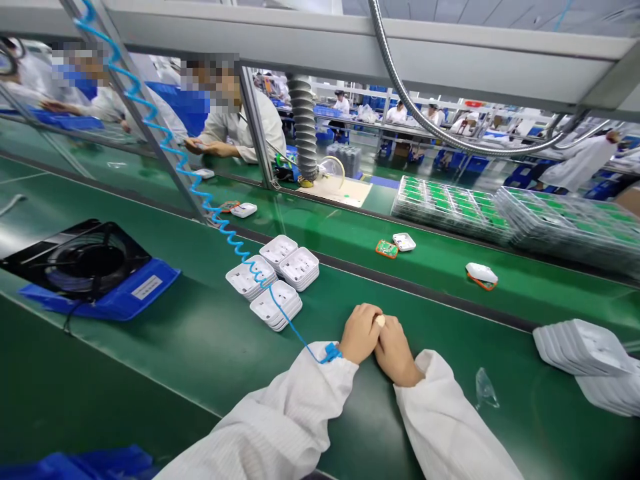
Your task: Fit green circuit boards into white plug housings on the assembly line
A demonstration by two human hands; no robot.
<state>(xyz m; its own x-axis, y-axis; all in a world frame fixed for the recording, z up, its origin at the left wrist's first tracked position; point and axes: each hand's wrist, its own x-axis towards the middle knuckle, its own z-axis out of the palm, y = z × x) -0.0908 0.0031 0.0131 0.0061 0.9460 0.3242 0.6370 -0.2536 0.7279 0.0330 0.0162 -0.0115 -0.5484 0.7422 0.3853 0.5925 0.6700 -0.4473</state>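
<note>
My left hand (pixel 360 331) and my right hand (pixel 395 348) rest together above the green work surface (pixel 320 340), touching each other. Both have their fingers curled in, and the palms face away from me, so anything inside them is hidden. A small pale cap, perhaps a finger cot (pixel 380 321), shows where the hands meet. Around my left wrist runs a blue strap (pixel 331 353) with a coiled blue cord (pixel 233 238) leading up to the left. Left of my hands stand several stacks of white square plastic housings (pixel 276 303).
A black fan (pixel 97 257) sits on a blue bin at left. On the belt (pixel 340 233) lie green circuit boards (pixel 387 249) and white covers (pixel 404 241). More housings (pixel 585 350) lean at right, near a clear plastic scrap (pixel 486 388). Trays of boards (pixel 450 207) and co-workers are beyond.
</note>
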